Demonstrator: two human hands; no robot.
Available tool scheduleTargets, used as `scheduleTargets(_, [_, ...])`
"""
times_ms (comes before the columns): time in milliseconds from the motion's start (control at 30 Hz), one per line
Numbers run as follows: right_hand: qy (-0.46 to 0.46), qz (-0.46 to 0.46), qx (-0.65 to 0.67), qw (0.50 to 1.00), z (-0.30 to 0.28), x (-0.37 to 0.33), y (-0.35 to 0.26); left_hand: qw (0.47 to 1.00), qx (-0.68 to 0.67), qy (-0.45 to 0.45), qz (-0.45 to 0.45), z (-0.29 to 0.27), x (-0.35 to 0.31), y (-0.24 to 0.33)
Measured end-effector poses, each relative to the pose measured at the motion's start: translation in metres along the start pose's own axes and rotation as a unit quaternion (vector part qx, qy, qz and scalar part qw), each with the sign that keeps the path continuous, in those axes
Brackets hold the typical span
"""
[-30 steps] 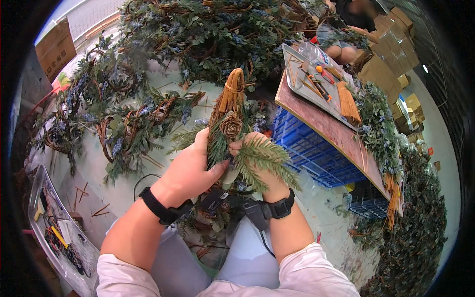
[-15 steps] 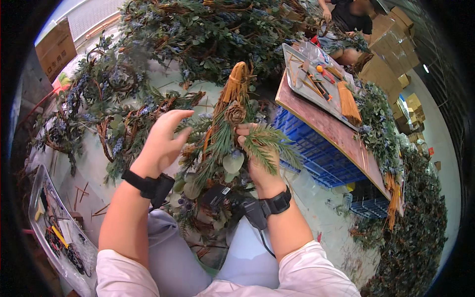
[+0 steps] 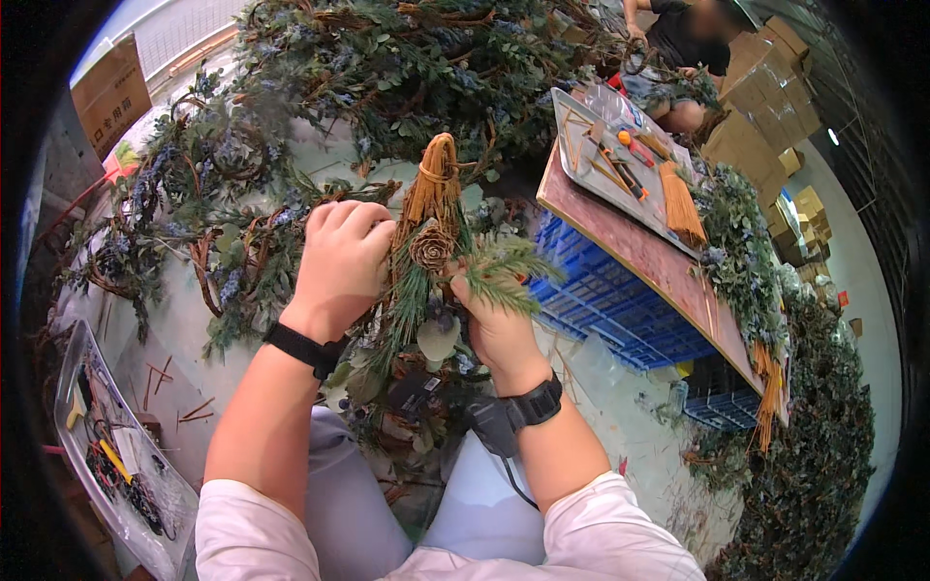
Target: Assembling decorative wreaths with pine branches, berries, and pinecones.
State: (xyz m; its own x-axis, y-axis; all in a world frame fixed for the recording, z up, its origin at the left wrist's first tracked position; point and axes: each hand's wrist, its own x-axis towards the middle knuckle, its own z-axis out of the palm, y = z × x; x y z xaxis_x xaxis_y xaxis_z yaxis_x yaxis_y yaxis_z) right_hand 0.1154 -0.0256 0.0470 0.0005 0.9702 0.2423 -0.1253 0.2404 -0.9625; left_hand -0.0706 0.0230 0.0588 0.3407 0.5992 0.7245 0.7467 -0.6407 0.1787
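Upright between my knees stands a decorated vine wreath point(image 3: 426, 198), its brown twig top bound in a loop. A pine cone point(image 3: 431, 246) sits on its front, among long green needles, round grey-green leaves and blue berries. My left hand point(image 3: 341, 259) is at the wreath's left side, fingers curled over; what they grip is hidden. From the right, my right hand point(image 3: 502, 334) holds the wreath beside the pine cone, thumb in front and the other fingers mostly hidden. A green pine sprig point(image 3: 513, 271) sticks out over that hand. Both wrists wear black straps.
Right of me, a board table point(image 3: 620, 247) rests on blue crates point(image 3: 601, 300) and carries a tool tray point(image 3: 591, 167) and a twig bundle point(image 3: 681, 203). Wreaths point(image 3: 407, 77) pile up ahead. Lower left stands another tray point(image 3: 145, 465). A person point(image 3: 688, 44) sits at the far right.
My left hand has gone from open beside the wreath to curled at its left side. The wreath's top and pine cone have shifted slightly left, with my right hand still on it.
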Motion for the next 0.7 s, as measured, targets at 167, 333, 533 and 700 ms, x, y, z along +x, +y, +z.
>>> scheduleTargets(167, [-0.007,-0.071,-0.132,0.989,-0.007,0.000,0.006,0.995,0.073,0.069,0.024,-0.019,0.009,0.000])
scheduleTargets(333, [0.003,-0.070,-0.179,0.981,-0.007,-0.003,0.015,0.994,0.105,0.036,-0.012,-0.017,0.006,0.010])
scheduleTargets(533, [-0.007,-0.009,-0.150,0.989,-0.005,0.000,0.000,0.987,0.010,-0.111,-0.114,-0.014,-0.002,0.018])
scheduleTargets(700, [-0.007,-0.077,-0.197,0.977,-0.001,-0.003,-0.001,0.894,-0.303,-0.212,-0.252,-0.024,0.002,0.007])
